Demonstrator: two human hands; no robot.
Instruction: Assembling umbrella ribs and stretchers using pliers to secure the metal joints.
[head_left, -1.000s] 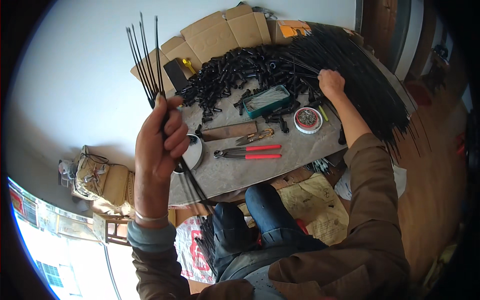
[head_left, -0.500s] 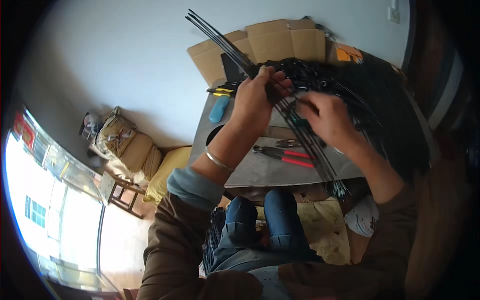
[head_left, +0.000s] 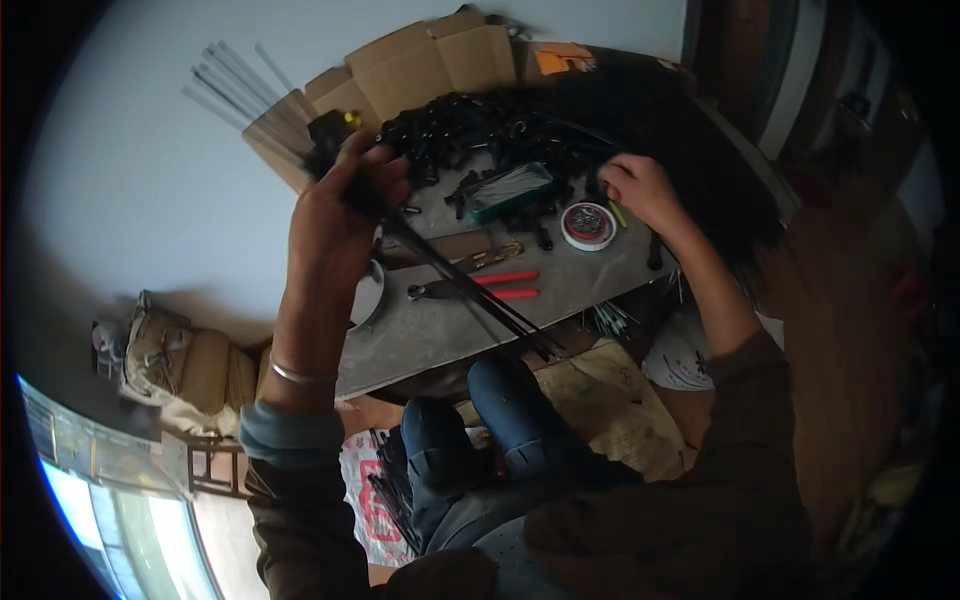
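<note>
My left hand (head_left: 335, 220), a bangle on its wrist, is closed around a bundle of thin black rods (head_left: 450, 272). The rods slant across the near side of the table, and their far ends blur against the wall. On the right, my right hand (head_left: 640, 190) has its fingers curled together beside a dark mass of black rods (head_left: 690, 150). Whatever is between those fingers is hidden. Just left of it stand a round white tub (head_left: 569, 240) of small metal pieces and a green tray (head_left: 490, 213) of thin pins. Red-handled pliers (head_left: 512, 277) lie below the tub.
Black parts (head_left: 440, 130) are heaped along the back of the grey table (head_left: 390, 345), in front of folded cardboard (head_left: 400, 72). A second pair of pliers (head_left: 497, 255) lies behind the red-handled one. My knees (head_left: 510, 400) are under the table's front edge.
My left hand has carried the rod bundle to the left. My right hand has left the bundle and moved to the black rods on the right. The view has turned rightward.
</note>
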